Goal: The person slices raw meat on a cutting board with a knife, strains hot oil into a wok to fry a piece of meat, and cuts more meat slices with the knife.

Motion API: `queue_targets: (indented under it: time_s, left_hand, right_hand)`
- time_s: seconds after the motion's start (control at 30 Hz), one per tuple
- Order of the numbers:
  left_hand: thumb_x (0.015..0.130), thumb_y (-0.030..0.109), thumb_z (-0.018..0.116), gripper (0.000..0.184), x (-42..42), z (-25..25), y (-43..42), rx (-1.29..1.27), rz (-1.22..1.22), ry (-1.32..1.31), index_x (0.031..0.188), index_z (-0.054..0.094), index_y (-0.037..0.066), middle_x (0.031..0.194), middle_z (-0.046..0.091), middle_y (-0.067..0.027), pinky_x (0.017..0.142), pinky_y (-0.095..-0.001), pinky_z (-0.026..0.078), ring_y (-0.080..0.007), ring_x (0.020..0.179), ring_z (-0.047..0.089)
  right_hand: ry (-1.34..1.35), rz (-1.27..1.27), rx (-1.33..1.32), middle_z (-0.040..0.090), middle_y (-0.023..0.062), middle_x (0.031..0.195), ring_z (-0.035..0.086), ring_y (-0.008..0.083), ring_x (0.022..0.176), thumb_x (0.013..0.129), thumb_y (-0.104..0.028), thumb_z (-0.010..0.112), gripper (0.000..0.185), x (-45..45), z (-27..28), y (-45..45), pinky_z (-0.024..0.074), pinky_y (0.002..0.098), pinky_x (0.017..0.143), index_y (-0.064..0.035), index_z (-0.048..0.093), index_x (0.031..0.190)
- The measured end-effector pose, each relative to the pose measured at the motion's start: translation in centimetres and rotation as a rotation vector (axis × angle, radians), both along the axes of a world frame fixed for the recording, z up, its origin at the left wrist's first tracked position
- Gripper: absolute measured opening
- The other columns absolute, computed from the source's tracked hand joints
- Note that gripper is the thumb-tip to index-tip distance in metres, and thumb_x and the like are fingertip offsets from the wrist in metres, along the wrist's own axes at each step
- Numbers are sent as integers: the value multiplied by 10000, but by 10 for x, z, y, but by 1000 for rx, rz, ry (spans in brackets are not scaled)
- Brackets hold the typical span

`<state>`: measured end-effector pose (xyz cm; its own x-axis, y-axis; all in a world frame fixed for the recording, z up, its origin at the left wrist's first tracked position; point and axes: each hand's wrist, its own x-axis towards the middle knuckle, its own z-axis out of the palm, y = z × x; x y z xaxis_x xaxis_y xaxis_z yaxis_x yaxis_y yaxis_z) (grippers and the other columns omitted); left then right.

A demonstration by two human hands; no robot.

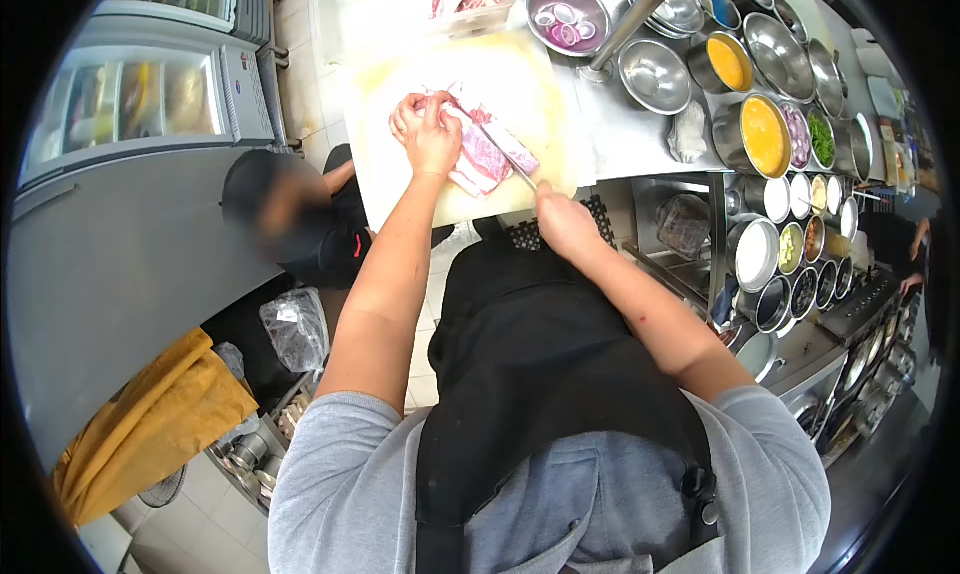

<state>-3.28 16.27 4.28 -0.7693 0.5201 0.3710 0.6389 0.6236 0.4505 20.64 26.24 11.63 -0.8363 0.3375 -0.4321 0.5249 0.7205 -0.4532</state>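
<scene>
A slab of raw meat lies on a pale yellow cutting board at the top middle. My left hand presses on the meat's left end, its fingers bent and drawn together. In my right hand is the handle of a knife, held at the board's near right edge. The blade runs up and left along the meat, with a strip of meat on its right side. Whether the blade's edge is inside the meat, I cannot tell.
Beyond the board stands a tray of cut meat. A bowl of sliced onion, metal bowls and pots of orange liquid stand at right. A person in black crouches at left; another is at far right.
</scene>
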Motion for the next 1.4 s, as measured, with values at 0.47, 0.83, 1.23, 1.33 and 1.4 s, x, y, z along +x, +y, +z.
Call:
queue_targets:
  time_s: [0.47, 0.83, 1.23, 1.33, 1.4]
  left_hand:
    - [840, 127, 650, 226, -7, 14, -11, -244, -345, 140, 1030, 755, 192, 1261, 585, -114, 1187, -558, 238, -287, 1312, 490]
    - [895, 239, 595, 314, -1, 43, 9, -311, -545, -45, 1146, 714, 91, 1260, 667, -153, 1164, -590, 243, -322, 1323, 533]
    - [862, 269, 704, 296, 4, 27, -40, -93, -413, 15, 1121, 694, 127, 1314, 585, -157, 1153, -579, 283, -411, 1357, 430]
    - [855, 267, 711, 277, 11, 25, -34, -66, -353, 57, 1098, 696, 135, 1292, 575, -148, 1140, -567, 299, -407, 1339, 423]
    - [854, 270, 709, 273, 16, 19, -33, -66, -331, 34, 1096, 697, 143, 1305, 563, -145, 1141, -563, 297, -405, 1351, 409]
  right_hand:
    - [49, -101, -262, 660, 305, 846, 641, 513, 900, 1055, -290, 505, 319, 87, 25, 52, 500, 574, 783, 5, 585, 967]
    - [222, -338, -78, 648, 314, 760, 645, 525, 799, 1044, -233, 528, 286, 85, 49, 48, 508, 592, 714, 37, 589, 971]
    - [-77, -16, 0, 710, 297, 1051, 715, 431, 1002, 995, -111, 398, 290, -54, 29, 13, 564, 532, 844, 45, 518, 1208]
    - [-78, -25, 2, 719, 286, 1049, 724, 421, 988, 994, -119, 394, 280, -67, 23, 6, 569, 522, 844, 41, 526, 1183]
    - [-79, -37, -4, 723, 284, 1040, 729, 414, 978, 992, -116, 402, 272, -67, 21, 0, 574, 518, 833, 42, 527, 1174]
